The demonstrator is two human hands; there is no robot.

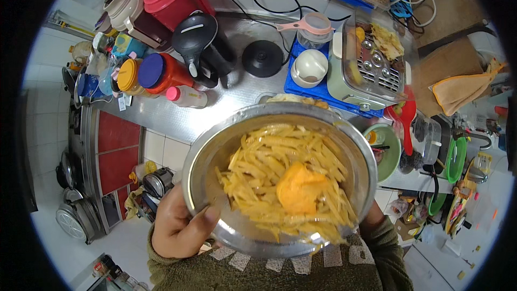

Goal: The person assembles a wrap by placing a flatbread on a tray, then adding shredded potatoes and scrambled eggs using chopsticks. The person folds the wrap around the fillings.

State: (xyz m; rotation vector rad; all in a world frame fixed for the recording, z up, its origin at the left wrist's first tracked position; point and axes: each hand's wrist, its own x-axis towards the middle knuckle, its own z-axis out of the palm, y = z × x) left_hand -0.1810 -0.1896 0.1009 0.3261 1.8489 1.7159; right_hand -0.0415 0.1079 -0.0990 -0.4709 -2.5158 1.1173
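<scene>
A shiny metal bowl [200, 180] is held up in front of my body, its open top toward me. Pale yellow strips of food [256, 172], perhaps cut potato, lie in it in a glossy heap. A smooth orange lump [301, 188] sits on the strips, right of the middle. My left hand [180, 226] grips the bowl's lower left side, thumb over the rim and fingers underneath. At the lower right, my right hand [372, 220] supports the other side; its fingers are mostly hidden behind the bowl.
On the metal counter [237, 97] beyond are a black kettle [202, 48], its round base [263, 58], jars and pink thermos jugs [175, 0]. Farther right stand a white cup [311, 67], a pale green cooker [344, 75] holding food, a green bowl [389, 156] and a red ladle [406, 121].
</scene>
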